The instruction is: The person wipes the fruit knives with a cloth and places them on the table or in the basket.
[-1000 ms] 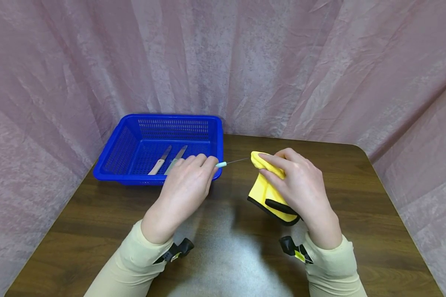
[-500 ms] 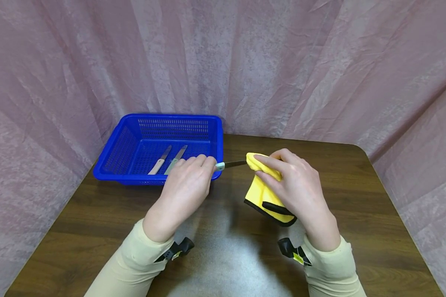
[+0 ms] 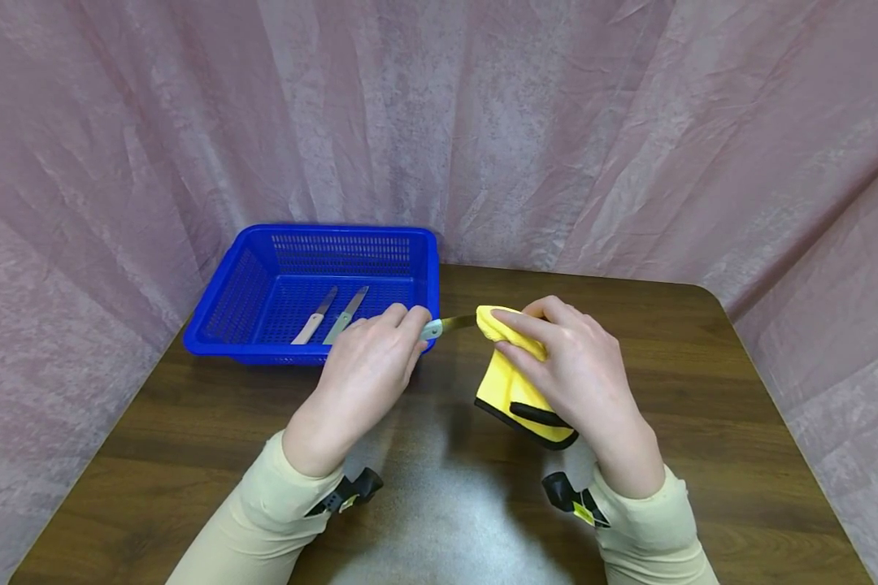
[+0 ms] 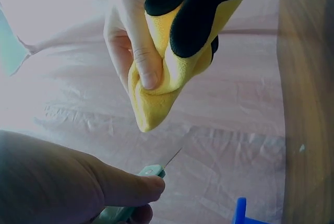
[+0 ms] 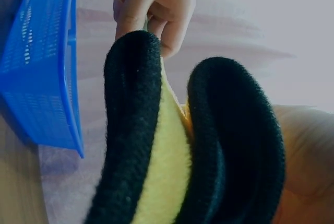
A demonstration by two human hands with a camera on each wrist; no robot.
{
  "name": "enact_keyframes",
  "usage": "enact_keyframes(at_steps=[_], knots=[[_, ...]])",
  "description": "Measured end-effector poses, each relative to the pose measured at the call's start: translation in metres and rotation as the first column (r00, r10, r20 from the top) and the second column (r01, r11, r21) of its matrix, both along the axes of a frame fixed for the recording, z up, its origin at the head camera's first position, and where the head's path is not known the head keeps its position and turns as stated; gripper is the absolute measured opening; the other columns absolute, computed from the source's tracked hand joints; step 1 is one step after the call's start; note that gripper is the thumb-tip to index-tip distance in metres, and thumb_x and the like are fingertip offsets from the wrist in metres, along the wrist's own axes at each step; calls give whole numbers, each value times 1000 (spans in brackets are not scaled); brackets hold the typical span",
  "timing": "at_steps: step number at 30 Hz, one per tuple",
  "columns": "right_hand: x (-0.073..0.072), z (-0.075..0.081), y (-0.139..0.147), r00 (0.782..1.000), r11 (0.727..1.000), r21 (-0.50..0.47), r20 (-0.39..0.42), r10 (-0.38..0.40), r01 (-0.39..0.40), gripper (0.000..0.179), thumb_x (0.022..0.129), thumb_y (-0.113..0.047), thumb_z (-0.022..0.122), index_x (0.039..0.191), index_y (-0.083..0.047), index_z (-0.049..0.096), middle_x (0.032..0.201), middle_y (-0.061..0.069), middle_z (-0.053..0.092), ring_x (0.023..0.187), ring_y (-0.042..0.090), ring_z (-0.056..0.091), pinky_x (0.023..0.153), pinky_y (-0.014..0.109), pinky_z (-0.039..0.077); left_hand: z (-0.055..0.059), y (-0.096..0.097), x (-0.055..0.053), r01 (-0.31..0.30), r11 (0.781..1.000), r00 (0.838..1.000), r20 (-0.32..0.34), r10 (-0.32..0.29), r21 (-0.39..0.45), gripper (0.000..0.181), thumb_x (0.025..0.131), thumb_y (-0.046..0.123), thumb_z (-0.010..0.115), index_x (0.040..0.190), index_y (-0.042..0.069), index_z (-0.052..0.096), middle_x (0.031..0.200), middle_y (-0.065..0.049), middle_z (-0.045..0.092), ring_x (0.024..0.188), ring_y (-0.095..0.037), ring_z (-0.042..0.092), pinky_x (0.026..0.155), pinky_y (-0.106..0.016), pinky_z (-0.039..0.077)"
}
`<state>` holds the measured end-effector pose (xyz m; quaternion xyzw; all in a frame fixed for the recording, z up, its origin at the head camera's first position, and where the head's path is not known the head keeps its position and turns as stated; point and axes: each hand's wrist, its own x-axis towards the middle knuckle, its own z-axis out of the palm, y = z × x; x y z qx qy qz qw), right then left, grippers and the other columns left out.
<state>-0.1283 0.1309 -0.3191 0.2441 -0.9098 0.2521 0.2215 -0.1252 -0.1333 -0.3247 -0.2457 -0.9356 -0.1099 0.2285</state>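
My left hand (image 3: 369, 370) grips the pale mint handle of a small knife (image 3: 432, 330), in front of the basket's right corner. The knife's thin blade (image 3: 459, 322) points right, and its tip is hidden at the cloth in the head view. Between thumb and fingers, my right hand (image 3: 574, 366) pinches a folded yellow cloth (image 3: 501, 382) with black edging. In the left wrist view the cloth (image 4: 154, 109) hangs from the right hand, beyond the knife handle (image 4: 151, 171). Black-edged folds (image 5: 130, 104) fill much of the right wrist view and hide most of the knife.
A blue plastic basket (image 3: 215, 325) with slotted walls stands at the back left of the wooden table (image 3: 666, 366). Inside lie two small knives, one with a cream handle (image 3: 308, 329) and one with a pale green handle (image 3: 338, 327). A pink curtain (image 3: 483, 146) hangs behind the table.
My right hand has moved left with the cloth, nearer the knife's handle. The blade has turned from edge-on to showing its flat side. My left hand has stayed almost in place.
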Motion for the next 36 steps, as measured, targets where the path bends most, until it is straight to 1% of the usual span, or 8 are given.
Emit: enact_keyframes(at_steps=[8, 12, 17, 23, 28, 36], knots=[[3, -2, -10, 1000, 1000, 23, -4, 21, -21, 44, 91, -24, 93, 133, -26, 82, 105, -2, 71, 82, 22, 62, 69, 41, 51, 0, 2, 2, 0, 1000, 1000, 23, 0, -26, 16, 107, 20, 76, 113, 6, 72, 82, -3, 60, 66, -26, 60, 57, -40, 48], [4, -2, -13, 1000, 999, 31, -11, 27, -27, 44, 91, -25, 94, 133, -26, 82, 106, -2, 71, 84, 23, 63, 70, 43, 52, 0, 4, 4, 11, 999, 1000, 10, -11, -34, 16, 109, 22, 74, 112, 6, 72, 81, -2, 58, 66, -24, 59, 58, -39, 47], [5, -3, -16, 999, 999, 40, -9, 36, -35, 43, 91, -26, 94, 132, -26, 83, 107, -1, 71, 86, 25, 65, 71, 43, 53, -1, 6, 6, 35, 998, 999, 2, -35, -51, 17, 106, 22, 77, 111, 6, 73, 80, -1, 58, 65, -22, 57, 58, -37, 46], [5, -3, -18, 999, 998, 55, 2, 41, -41, 43, 90, -25, 94, 132, -25, 83, 106, -1, 70, 86, 25, 65, 72, 43, 53, -2, 9, 7, 65, 996, 997, -23, -67, -67, 18, 104, 21, 80, 112, 6, 74, 82, -2, 60, 66, -21, 60, 57, -34, 45], [5, -5, -19, 999, 997, 67, 11, 44, -45, 43, 90, -25, 94, 131, -26, 83, 105, 0, 70, 86, 24, 65, 73, 43, 53, -2, 9, 8, 69, 995, 997, -39, -72, -78, 18, 105, 22, 79, 111, 6, 73, 81, -2, 60, 66, -22, 61, 56, -34, 44], [4, -5, -19, 999, 996, 85, 34, 32, -34, 42, 90, -25, 94, 131, -27, 84, 105, -1, 70, 86, 24, 66, 73, 44, 53, -2, 9, 9, 74, 994, 995, -57, -79, -87, 19, 105, 22, 79, 110, 5, 72, 79, -2, 57, 64, -21, 59, 55, -33, 43]])
